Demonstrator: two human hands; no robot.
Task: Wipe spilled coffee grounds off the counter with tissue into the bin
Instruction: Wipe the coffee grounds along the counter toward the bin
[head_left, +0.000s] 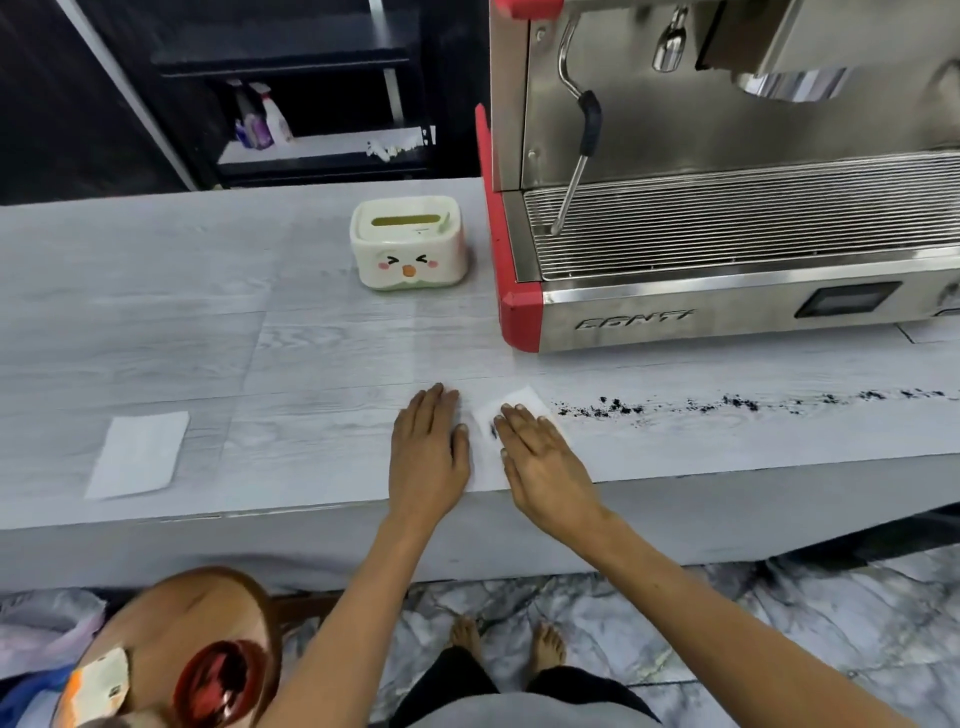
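Right hand (540, 457) lies flat, fingers straight, pinning the tissue (514, 408) beside the coffee grounds (675, 405), ready to sweep; left hand (428, 447) rests flat and released on the table (208, 338), steadying.

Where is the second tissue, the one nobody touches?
In the head view, the spare tissue lies flat on the counter, far left of both hands, near the front edge.

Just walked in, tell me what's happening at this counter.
A person is cleaning the counter in front of the espresso machine. The right hand presses flat on a white tissue, and the left hand lies flat beside it. A trail of coffee grounds stretches rightward from the tissue, not yet wiped. A second tissue lies unused farther left.
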